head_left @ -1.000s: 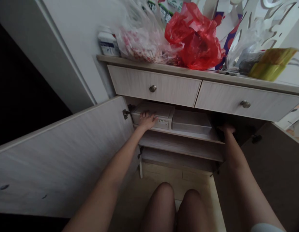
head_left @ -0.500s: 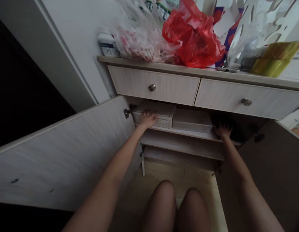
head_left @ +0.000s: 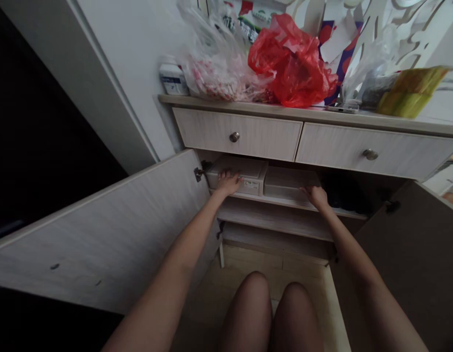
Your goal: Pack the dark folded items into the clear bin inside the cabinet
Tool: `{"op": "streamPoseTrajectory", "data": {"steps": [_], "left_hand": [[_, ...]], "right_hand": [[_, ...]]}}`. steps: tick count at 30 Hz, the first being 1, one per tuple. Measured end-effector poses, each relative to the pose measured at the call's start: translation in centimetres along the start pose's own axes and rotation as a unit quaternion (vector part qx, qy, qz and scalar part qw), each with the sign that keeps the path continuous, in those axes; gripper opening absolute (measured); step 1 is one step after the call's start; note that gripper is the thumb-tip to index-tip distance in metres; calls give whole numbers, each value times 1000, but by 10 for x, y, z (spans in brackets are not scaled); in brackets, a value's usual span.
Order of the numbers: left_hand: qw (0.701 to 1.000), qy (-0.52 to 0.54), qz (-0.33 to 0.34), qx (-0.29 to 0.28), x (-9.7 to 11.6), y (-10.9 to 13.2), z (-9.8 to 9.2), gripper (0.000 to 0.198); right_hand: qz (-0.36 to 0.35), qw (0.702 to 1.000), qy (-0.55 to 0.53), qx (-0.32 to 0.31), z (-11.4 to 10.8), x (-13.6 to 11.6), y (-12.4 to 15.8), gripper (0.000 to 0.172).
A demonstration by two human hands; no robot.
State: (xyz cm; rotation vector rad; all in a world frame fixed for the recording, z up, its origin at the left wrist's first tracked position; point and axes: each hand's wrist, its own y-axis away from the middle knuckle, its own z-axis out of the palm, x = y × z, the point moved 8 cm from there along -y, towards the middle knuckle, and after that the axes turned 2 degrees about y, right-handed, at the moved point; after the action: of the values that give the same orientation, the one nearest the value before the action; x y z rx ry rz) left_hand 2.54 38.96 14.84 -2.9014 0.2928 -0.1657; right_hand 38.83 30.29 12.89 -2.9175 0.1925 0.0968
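My left hand [head_left: 229, 183] lies with spread fingers on the top front edge of a pale lidded box [head_left: 244, 167] with a small label on its front. Beside it on the same shelf stands a second grey box [head_left: 287, 183]. At that box's front right corner, my right hand [head_left: 316, 196] has its fingers bent over the edge. Dark, unclear items [head_left: 345, 193] sit in shadow to the right of my right hand.
Cabinet doors stand swung out at left [head_left: 138, 234] and right [head_left: 402, 259]. Two closed drawers [head_left: 270, 132] are above the shelf. On the cabinet top are a red plastic bag [head_left: 292, 63], a clear bag [head_left: 222, 73], a white bottle [head_left: 173, 78] and a yellow packet [head_left: 409, 93].
My right hand has moved left from the dark items to the right corner of the grey box. My left hand stays on the labelled box. The view has shifted slightly.
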Motion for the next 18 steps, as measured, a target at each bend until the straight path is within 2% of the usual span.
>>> {"op": "streamPoseTrajectory", "data": {"steps": [8, 11, 13, 14, 16, 18], "left_hand": [[1000, 2, 0, -8, 2, 2, -3, 60], [999, 20, -6, -31, 2, -1, -4, 61], [999, 38, -9, -30, 7, 1, -9, 64], [999, 50, -7, -8, 11, 6, -16, 66], [993, 90, 2, 79, 18, 28, -36, 67], [970, 158, 5, 188, 16, 75, -58, 64]], "right_hand": [[27, 999, -38, -11, -3, 1, 2, 60], [-13, 994, -81, 67, -20, -6, 15, 57], [-41, 975, -153, 158, -39, -8, 46, 57], [-47, 959, -197, 200, -46, -5, 70, 58], [-34, 922, -275, 270, -56, 9, 126, 57], [11, 898, -309, 314, -57, 32, 184, 52]]}}
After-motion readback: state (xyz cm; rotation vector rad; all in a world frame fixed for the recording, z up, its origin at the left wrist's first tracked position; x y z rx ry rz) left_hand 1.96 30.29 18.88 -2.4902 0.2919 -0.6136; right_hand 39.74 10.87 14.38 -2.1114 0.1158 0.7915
